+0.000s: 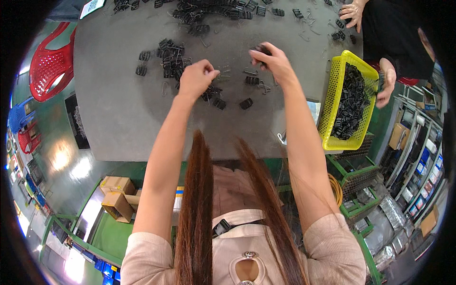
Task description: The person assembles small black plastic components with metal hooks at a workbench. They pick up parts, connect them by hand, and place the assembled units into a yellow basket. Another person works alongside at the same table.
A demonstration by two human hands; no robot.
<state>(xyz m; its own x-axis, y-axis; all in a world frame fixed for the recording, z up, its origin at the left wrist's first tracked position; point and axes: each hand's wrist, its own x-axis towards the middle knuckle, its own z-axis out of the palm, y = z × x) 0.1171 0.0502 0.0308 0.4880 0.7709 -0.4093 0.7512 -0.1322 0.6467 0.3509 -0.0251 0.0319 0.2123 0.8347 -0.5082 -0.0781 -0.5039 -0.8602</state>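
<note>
My left hand (195, 80) is over the grey table, thumb and fingers pinched together; whatever they hold, if anything, is too small to make out. Several thin wire hooks (225, 71) lie just right of its fingertips. Farther right, my right hand (276, 64) grips a small black slotted plastic piece (261, 49), partly covered by the fingers. Beneath that hand lie another black slotted piece (251, 80) and a bent wire hook (264, 87). Two loose black pieces rest nearer me, one of them a slotted piece (246, 103). A pile of black pieces (170, 58) sits beside my left hand.
A yellow perforated basket (325, 124) full of black pieces stands at the table's right edge. Beside it are a co-worker's hands (352, 14), one over the table. More black pieces (190, 9) spread along the far side. A red chair (50, 66) is at left.
</note>
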